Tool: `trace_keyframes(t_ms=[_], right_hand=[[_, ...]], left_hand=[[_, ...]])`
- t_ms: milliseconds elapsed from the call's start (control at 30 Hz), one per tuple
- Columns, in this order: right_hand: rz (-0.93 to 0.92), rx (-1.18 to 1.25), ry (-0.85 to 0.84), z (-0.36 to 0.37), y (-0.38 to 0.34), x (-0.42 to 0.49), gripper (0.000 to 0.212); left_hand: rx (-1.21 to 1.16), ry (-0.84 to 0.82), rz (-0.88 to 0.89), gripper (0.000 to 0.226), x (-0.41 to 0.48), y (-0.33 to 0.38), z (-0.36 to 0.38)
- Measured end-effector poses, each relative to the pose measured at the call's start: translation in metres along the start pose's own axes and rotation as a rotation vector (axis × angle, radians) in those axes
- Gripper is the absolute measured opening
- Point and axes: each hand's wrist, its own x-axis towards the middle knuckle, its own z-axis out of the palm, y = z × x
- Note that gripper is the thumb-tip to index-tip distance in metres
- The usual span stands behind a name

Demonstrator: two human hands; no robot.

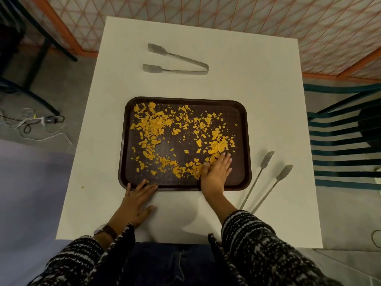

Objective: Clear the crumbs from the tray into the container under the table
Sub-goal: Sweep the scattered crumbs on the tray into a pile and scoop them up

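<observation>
Dark brown tray [243,145] sits flat in the middle of the white table [278,120], long side facing the person. Yellow-orange crumbs [153,124] are scattered all over it, thickest at the far left.

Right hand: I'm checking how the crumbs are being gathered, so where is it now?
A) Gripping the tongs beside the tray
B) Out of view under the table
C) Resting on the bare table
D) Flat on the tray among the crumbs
D: the right hand lies palm down with straight fingers inside the tray, touching the yellow crumbs near its front right part.
</observation>
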Motion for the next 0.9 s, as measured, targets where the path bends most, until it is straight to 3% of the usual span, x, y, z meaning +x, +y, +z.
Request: trace_keyframes(t_ms=[167, 267, 400, 567, 700, 800, 900], right_hand=[[-0.208, 0.061, -0.113, 0.025, -0.026, -0.019, 0.067], [-0.263, 0.086, -0.052, 0.015, -0.021, -0.014, 0.069], [-0.147, -0.002, 0.075, -0.017, 0.010, 0.012, 0.071], [0.011, -0.109, 0.045, -0.014, 0.025, 0.017, 0.071], [-0.153, -0.140, -0.063, 0.013, 0.003, -0.004, 0.072], [-0.307, -0.009, -0.157, 0.019, -0.015, -0.010, 0.070], [-0.339, 0.095, -0.112, 0.006, -0.013, -0.004, 0.069]], left_hand=[[-0.030, 0.002, 0.020, 0.077, -0.003, -0.011, -0.001], [-0.047, 0.017, 0.046, 0.070, -0.005, -0.017, 0.000], [-0.053, 0.020, 0.042, 0.073, -0.005, -0.018, 0.001], [-0.028, 0.005, 0.026, 0.078, -0.006, -0.015, 0.000], [-0.029, -0.004, 0.022, 0.079, -0.006, -0.015, -0.001], [-0.024, -0.009, 0.018, 0.075, -0.008, -0.016, -0.003], [-0.040, -0.024, 0.015, 0.072, -0.009, -0.013, -0.005]])
